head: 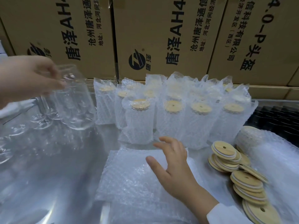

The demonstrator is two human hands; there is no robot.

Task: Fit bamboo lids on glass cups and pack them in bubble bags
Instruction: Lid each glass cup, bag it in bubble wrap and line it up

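Overhead, brown corrugated cartons (pixel 161 38) with black print stand as a wall along the far edge of the tabletop (pixel 56 175), a smooth, reflective metal sheet. Against them, at the far middle and far right, stands a cluster of packed cups (pixel 199 123), each upright in a dimpled clear bubble sleeve with a round pale bamboo disc showing at the top. A flat stack of bubble bags (pixel 129 178) lies at the near middle. Bare glass cups (pixel 40 120), clear and cylindrical, stand along the left edge. Round bamboo lids (pixel 242 180), each with a small hole, lie heaped in leaning stacks near the right edge. One glass cup (pixel 72 102) is tilted above the far left, blurred. The left hand (pixel 32 78) grips it at one end. The right hand (pixel 174 162), fingers spread and relaxed, holds nothing over the flat stack; contact cannot be determined.
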